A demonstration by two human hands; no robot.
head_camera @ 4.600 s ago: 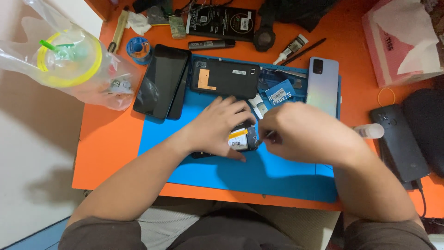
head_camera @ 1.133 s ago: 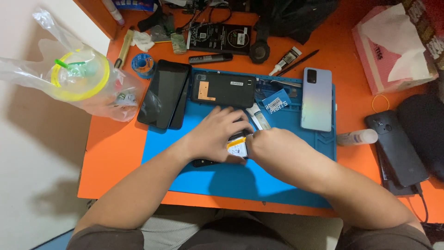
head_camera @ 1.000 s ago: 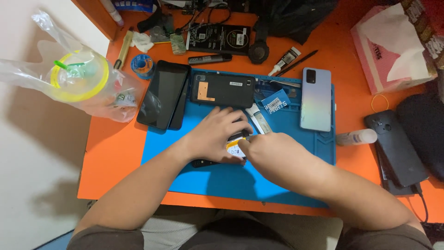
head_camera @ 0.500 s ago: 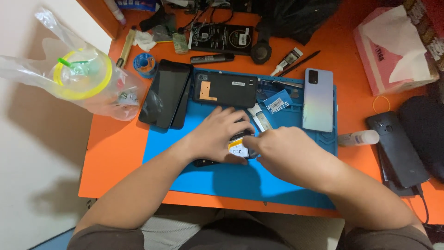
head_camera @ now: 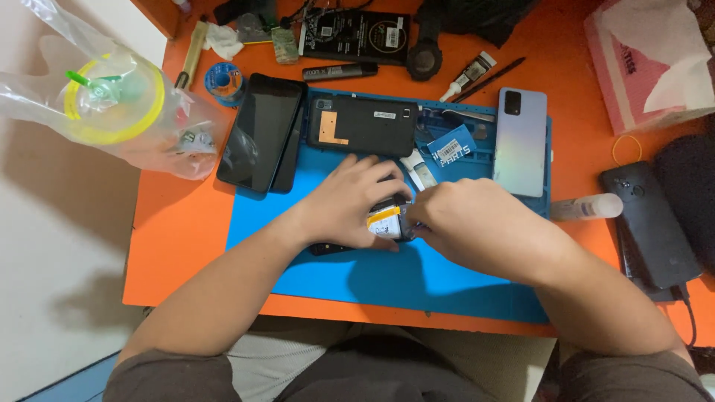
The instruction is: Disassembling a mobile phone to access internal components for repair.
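Note:
My left hand [head_camera: 350, 202] lies over a small dark phone on the blue work mat [head_camera: 417, 279] and holds it down. A battery with a yellow and white label [head_camera: 386, 221] shows between my hands. My right hand [head_camera: 477, 223] has its fingers pinched at the battery's right edge; whatever it grips there is hidden. An opened black phone with a copper patch [head_camera: 363, 126] lies just beyond my hands on the mat.
A black phone screen [head_camera: 261, 132] overlaps the mat's left edge. A light blue phone back [head_camera: 521, 141], a blue parts packet [head_camera: 451, 147], a dark phone [head_camera: 650, 223], a tissue box [head_camera: 648, 63], tools and a plastic bag with a lidded cup [head_camera: 112, 104] surround the mat on the orange table [head_camera: 179, 246].
Both hands stay over the battery; the right hand shifts slightly back and forth at its edge. The view has tilted a little.

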